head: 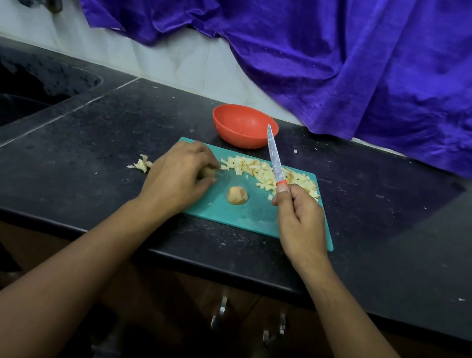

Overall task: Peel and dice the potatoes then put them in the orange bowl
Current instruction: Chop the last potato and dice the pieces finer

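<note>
The knife [273, 156] is gripped by its orange handle in the right hand [298, 214], the fingers wrapped round it. The blade is held tilted up and away, clear of the food. The left hand [181, 173] is laid on the left end of the cutting board [242, 217] with its fingers curled under; whether a bit of potato is pinched beneath them cannot be told.

Between the two hands a peeled potato piece [237, 195] is seen on the board, domed and apparently resting on a cut face, touched by neither hand. It is judged to be firm, light and slick with starch. It would best be pinned from above on its dome, flat face down so that it cannot roll, with the fingertips tucked back from the blade.

Behind it the diced potato [261, 171] is heaped in a band along the far side of the board. The cubes are small and loose and are likely to scatter if pinched up, so they are better swept or tipped off the board. The orange bowl [244, 125] is set just beyond the board, and no potato is seen in it. Peelings [141, 164] are left on the counter [82, 186] beside the board.
</note>
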`<move>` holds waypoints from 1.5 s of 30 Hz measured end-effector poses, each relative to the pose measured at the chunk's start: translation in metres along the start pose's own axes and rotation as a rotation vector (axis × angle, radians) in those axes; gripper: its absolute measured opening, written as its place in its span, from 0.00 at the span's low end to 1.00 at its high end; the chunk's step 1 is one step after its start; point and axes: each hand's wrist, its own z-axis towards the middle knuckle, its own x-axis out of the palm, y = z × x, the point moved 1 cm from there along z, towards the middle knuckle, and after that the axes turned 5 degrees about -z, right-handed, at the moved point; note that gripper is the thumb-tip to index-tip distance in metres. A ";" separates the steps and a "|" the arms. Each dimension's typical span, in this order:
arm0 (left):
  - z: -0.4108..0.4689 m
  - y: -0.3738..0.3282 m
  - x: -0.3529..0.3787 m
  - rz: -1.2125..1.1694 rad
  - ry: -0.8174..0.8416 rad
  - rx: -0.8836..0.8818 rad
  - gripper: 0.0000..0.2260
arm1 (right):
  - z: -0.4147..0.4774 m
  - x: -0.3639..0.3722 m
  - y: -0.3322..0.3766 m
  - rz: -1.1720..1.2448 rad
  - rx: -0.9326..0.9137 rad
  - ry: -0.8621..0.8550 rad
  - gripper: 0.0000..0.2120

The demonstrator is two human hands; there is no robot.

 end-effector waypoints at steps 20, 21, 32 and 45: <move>-0.011 -0.026 0.008 -0.178 0.102 0.033 0.19 | -0.001 0.000 0.002 -0.025 0.005 0.001 0.17; -0.012 -0.029 0.011 -0.146 0.126 0.035 0.19 | -0.001 0.000 0.003 -0.029 0.004 0.001 0.17; -0.017 -0.031 0.008 -0.230 0.169 0.010 0.16 | -0.006 0.003 0.009 -0.307 -0.094 0.048 0.15; -0.017 -0.034 0.007 -0.238 0.112 -0.097 0.09 | 0.001 -0.024 0.062 -0.603 0.002 0.489 0.19</move>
